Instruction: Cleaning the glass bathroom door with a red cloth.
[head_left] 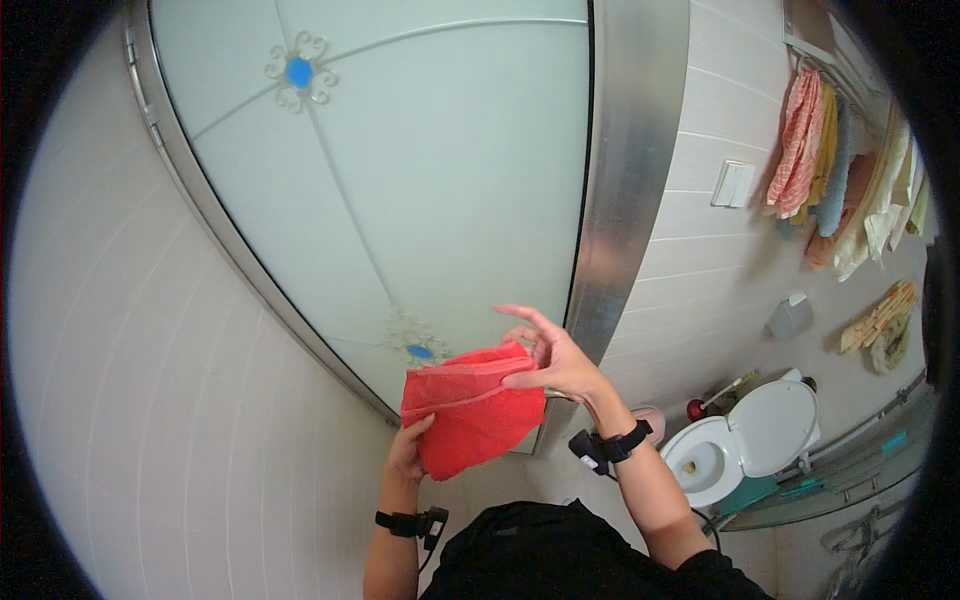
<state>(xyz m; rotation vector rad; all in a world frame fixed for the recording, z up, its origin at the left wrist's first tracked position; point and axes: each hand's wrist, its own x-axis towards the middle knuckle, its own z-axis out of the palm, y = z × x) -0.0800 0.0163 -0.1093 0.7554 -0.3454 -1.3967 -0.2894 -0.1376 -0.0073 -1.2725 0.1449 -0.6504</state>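
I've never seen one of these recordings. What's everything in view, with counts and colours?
Cloth: 1, red, in the left hand
Door: 1, frosted glass, metal-framed, ahead
Ornaments: 2, blue-centred, on the door
Walls: pale, left and right
Light switch: 1, white, right of the door
Hanging cloths: several, mixed colours, upper right
Wall box: 1, grey, below them
Toilet: 1, white, lid up, lower right
Plunger: 1, red-headed, beside the toilet
Wrist devices: 2, black, one per wrist
Left fingers: gripping the cloth
Right fingers: spread, thumb against the cloth
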